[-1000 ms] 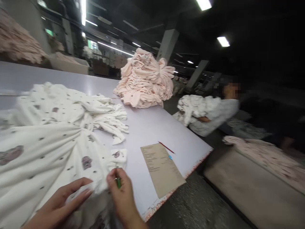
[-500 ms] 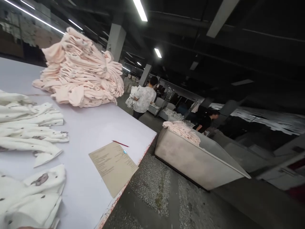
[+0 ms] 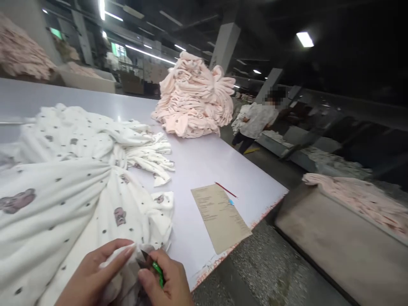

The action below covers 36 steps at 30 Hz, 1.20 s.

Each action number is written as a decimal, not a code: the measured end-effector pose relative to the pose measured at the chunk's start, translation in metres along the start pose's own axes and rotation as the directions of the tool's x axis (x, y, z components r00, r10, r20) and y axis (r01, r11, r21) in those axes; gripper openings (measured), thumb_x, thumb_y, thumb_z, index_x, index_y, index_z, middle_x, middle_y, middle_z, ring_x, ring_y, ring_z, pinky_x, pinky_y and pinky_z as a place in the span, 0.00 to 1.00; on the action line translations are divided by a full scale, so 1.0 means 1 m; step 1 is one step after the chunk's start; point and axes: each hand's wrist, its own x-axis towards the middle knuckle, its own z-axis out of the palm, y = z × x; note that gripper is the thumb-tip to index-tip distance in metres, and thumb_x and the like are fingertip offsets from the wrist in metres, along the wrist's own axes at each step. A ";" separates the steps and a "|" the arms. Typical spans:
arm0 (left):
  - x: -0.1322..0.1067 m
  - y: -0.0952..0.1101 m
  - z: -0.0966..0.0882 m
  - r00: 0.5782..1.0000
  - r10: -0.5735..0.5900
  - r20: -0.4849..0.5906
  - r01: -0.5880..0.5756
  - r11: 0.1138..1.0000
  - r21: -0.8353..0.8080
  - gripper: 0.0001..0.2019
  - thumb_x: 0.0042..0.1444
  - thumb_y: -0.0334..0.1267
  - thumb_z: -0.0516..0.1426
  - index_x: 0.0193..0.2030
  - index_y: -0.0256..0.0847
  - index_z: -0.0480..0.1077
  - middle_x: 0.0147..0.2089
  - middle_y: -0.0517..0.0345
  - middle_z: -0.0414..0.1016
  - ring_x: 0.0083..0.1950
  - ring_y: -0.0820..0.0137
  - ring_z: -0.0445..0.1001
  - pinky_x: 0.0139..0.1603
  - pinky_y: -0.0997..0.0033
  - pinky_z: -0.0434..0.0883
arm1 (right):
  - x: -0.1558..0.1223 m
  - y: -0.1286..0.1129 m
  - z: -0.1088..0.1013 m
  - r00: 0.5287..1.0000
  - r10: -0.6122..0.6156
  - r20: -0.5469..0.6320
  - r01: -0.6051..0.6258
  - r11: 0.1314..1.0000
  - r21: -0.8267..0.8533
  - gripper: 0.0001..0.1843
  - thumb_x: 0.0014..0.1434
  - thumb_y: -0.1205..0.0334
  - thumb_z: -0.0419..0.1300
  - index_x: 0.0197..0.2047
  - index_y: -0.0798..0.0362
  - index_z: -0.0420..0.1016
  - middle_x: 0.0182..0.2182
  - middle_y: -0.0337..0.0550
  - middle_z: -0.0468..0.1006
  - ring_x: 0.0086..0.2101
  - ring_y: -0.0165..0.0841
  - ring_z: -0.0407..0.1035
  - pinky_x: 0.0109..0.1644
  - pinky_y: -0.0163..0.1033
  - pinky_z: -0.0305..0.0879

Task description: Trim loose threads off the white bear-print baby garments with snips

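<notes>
White fleece fabric [image 3: 79, 195] with dark spots and bear prints spreads over the left of the table, gathered into bunches. At the bottom, my left hand [image 3: 92, 272] is closed, pinching a fold of this fabric between thumb and fingers. Just to its right, my right hand [image 3: 174, 278] grips small thread snips [image 3: 158, 272] with green on the handle. Their dark pointed blades are at the pinched fold; whether they touch it I cannot tell. The lower parts of both hands run out of view.
A tall pile of pink fabric [image 3: 194, 97] stands at the table's [image 3: 204, 159] far side. A printed sheet [image 3: 219, 221] and a red pencil [image 3: 226, 190] lie near the right edge. Beyond is a bin [image 3: 344, 238] with pink cloth. A person [image 3: 256, 119] carries white cloth behind.
My view has swung left, so things appear further right. Both hands are now in sight with the snips; before, only a sliver of skin showed at the bottom edge.
</notes>
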 end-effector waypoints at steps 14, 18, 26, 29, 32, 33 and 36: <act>-0.011 0.018 0.011 0.992 0.099 0.073 -0.101 0.995 0.023 0.14 0.52 0.49 0.55 0.33 0.41 0.74 0.32 0.61 0.80 0.38 0.65 0.76 0.43 0.75 0.70 | 0.001 0.011 0.014 0.998 -0.009 -0.056 -0.009 0.950 -0.311 0.19 0.62 0.46 0.48 0.32 0.50 0.71 0.19 0.37 0.68 0.20 0.31 0.61 0.24 0.33 0.48; -0.011 0.015 0.008 0.969 0.177 0.174 -0.197 0.974 0.108 0.11 0.54 0.46 0.54 0.36 0.42 0.73 0.35 0.60 0.78 0.39 0.66 0.75 0.40 0.77 0.70 | 0.000 0.011 0.010 1.000 0.002 -0.016 -0.005 0.980 -0.199 0.20 0.61 0.46 0.48 0.30 0.51 0.69 0.19 0.36 0.64 0.21 0.30 0.59 0.24 0.33 0.48; -0.017 -0.006 0.017 0.914 0.403 0.041 -0.395 0.863 0.316 0.07 0.57 0.39 0.52 0.35 0.46 0.72 0.31 0.63 0.78 0.32 0.71 0.76 0.34 0.80 0.68 | -0.006 0.011 -0.010 0.970 0.171 0.173 -0.197 0.969 0.148 0.24 0.60 0.41 0.49 0.26 0.53 0.64 0.13 0.31 0.56 0.16 0.26 0.51 0.21 0.31 0.48; -0.016 -0.015 0.013 0.763 0.642 0.079 -0.592 0.643 0.486 0.09 0.59 0.35 0.50 0.41 0.47 0.70 0.30 0.62 0.76 0.30 0.72 0.76 0.32 0.79 0.69 | -0.009 0.011 -0.017 0.962 0.190 0.195 -0.196 0.980 0.015 0.24 0.60 0.42 0.50 0.27 0.54 0.67 0.15 0.35 0.60 0.18 0.28 0.57 0.22 0.31 0.50; -0.014 -0.020 0.009 0.605 0.770 0.206 -0.695 0.383 0.608 0.10 0.60 0.32 0.48 0.46 0.46 0.67 0.29 0.62 0.75 0.28 0.72 0.75 0.30 0.79 0.69 | -0.009 0.010 -0.019 0.965 0.173 0.197 -0.160 0.984 -0.081 0.22 0.60 0.44 0.50 0.28 0.54 0.70 0.17 0.37 0.62 0.21 0.30 0.59 0.22 0.31 0.52; -0.014 -0.021 0.009 0.580 0.784 0.222 -0.699 0.339 0.630 0.11 0.60 0.32 0.49 0.46 0.45 0.67 0.29 0.62 0.75 0.28 0.72 0.76 0.29 0.79 0.70 | -0.009 0.009 -0.019 0.966 0.166 0.201 -0.148 0.984 -0.101 0.22 0.60 0.45 0.50 0.29 0.54 0.70 0.18 0.38 0.63 0.21 0.30 0.60 0.23 0.31 0.53; -0.015 -0.019 0.011 0.581 0.798 0.160 -0.701 0.390 0.597 0.10 0.59 0.32 0.49 0.44 0.46 0.69 0.29 0.63 0.76 0.28 0.72 0.76 0.30 0.79 0.69 | -0.010 0.007 -0.020 0.965 0.152 0.214 -0.126 0.983 -0.131 0.21 0.61 0.46 0.49 0.28 0.54 0.70 0.19 0.38 0.64 0.22 0.31 0.60 0.23 0.31 0.54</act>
